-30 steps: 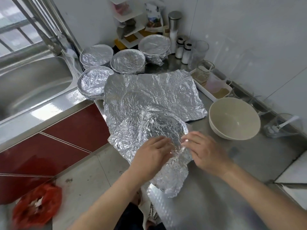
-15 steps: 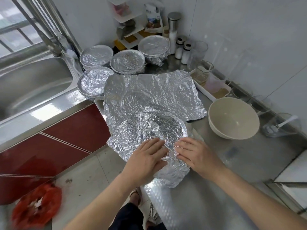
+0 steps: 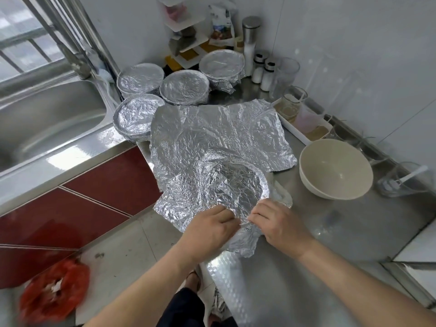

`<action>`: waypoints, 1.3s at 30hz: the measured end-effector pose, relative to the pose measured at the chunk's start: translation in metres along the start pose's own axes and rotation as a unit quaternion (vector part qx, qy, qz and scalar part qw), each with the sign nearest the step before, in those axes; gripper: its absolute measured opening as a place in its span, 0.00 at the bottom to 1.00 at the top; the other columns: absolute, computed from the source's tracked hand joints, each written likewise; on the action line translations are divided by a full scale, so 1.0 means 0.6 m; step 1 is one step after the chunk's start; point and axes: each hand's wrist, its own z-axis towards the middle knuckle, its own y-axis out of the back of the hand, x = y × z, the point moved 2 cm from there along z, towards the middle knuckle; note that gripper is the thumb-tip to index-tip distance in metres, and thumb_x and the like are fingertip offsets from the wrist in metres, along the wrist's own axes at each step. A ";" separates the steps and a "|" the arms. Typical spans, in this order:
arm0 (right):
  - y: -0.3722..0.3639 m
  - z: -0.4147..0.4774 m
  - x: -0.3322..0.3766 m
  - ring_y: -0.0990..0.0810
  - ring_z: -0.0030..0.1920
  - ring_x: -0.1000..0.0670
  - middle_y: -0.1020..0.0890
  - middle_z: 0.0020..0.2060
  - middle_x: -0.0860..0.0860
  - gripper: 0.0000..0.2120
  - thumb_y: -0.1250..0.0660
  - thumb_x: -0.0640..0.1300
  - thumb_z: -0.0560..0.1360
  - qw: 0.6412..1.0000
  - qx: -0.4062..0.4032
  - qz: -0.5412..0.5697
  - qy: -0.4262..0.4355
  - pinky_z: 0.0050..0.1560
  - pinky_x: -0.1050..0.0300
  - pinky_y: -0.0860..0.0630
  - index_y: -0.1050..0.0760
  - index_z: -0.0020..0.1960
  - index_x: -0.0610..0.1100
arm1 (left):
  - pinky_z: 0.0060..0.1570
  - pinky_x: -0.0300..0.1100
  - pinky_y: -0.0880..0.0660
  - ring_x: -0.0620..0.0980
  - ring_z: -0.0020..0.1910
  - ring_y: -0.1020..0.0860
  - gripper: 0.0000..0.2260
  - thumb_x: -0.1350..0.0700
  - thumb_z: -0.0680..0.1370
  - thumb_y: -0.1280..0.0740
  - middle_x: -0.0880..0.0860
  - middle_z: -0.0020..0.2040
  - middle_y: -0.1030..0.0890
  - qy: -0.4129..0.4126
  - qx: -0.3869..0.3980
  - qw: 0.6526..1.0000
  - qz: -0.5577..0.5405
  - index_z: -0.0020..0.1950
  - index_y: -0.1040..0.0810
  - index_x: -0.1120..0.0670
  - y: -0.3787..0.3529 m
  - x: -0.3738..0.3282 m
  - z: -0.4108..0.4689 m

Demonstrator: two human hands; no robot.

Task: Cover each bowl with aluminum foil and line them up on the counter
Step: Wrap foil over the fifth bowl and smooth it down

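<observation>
Left hand: fingers curled, pinching foil at the bowl's near rim.
Right hand: fingers curled, pinching the same foil.

A foil-draped bowl is sitting near the bench's near-left edge, its crinkled foil sheet sagging inward and spilling loose past the rim. A flat foil sheet is lying just beyond. Four foil-covered bowls are clustering far left. An uncovered beige bowl is standing upright at right.
</observation>
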 end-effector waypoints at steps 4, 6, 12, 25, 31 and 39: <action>0.004 0.002 -0.014 0.24 0.40 0.46 0.24 0.36 0.49 0.11 0.41 0.32 0.69 1.000 0.023 -0.017 0.012 0.38 0.53 0.26 0.22 0.39 0.42 | 0.39 0.43 0.25 0.49 0.38 0.27 0.03 0.57 0.75 0.29 0.48 0.38 0.22 0.004 0.017 1.000 0.023 0.42 0.19 0.53 -0.014 -0.012 0.012; 0.011 0.007 -0.026 0.24 0.42 0.47 0.23 0.37 0.50 0.09 0.39 0.33 0.69 0.999 0.036 -0.018 0.015 0.40 0.54 0.27 0.22 0.39 0.44 | 0.36 0.44 0.25 0.49 0.36 0.27 0.04 0.58 0.74 0.27 0.49 0.37 0.23 0.033 0.021 0.999 0.019 0.40 0.20 0.53 -0.021 -0.020 0.020; 0.029 0.019 -0.027 0.24 0.53 0.48 0.23 0.47 0.52 0.05 0.30 0.41 0.71 0.996 0.083 -0.009 -0.022 0.48 0.50 0.25 0.22 0.47 0.47 | 0.39 0.39 0.33 0.49 0.34 0.28 0.06 0.56 0.70 0.23 0.48 0.33 0.24 0.105 -0.009 0.994 0.005 0.38 0.20 0.52 -0.003 -0.048 0.066; 0.033 0.000 -0.034 0.21 0.49 0.47 0.20 0.45 0.50 0.11 0.40 0.36 0.72 0.998 0.006 -0.056 0.009 0.47 0.57 0.30 0.19 0.45 0.43 | 0.41 0.42 0.23 0.48 0.43 0.25 0.13 0.46 0.78 0.38 0.46 0.43 0.21 0.114 0.014 0.993 -0.037 0.50 0.15 0.49 0.010 0.000 0.005; 0.020 -0.013 -0.045 0.22 0.56 0.47 0.18 0.54 0.49 0.14 0.40 0.36 0.74 0.997 0.023 -0.072 0.012 0.45 0.56 0.28 0.19 0.55 0.41 | 0.42 0.46 0.22 0.49 0.44 0.25 0.12 0.47 0.78 0.37 0.46 0.44 0.21 0.126 0.018 0.991 -0.036 0.52 0.16 0.50 0.002 -0.006 0.004; 0.015 0.002 -0.016 0.24 0.54 0.49 0.19 0.51 0.52 0.07 0.34 0.44 0.77 0.999 0.033 0.016 -0.022 0.49 0.52 0.24 0.20 0.51 0.44 | 0.41 0.46 0.24 0.50 0.41 0.26 0.10 0.50 0.79 0.35 0.48 0.42 0.22 0.126 0.008 0.991 -0.037 0.48 0.17 0.53 -0.010 -0.020 0.023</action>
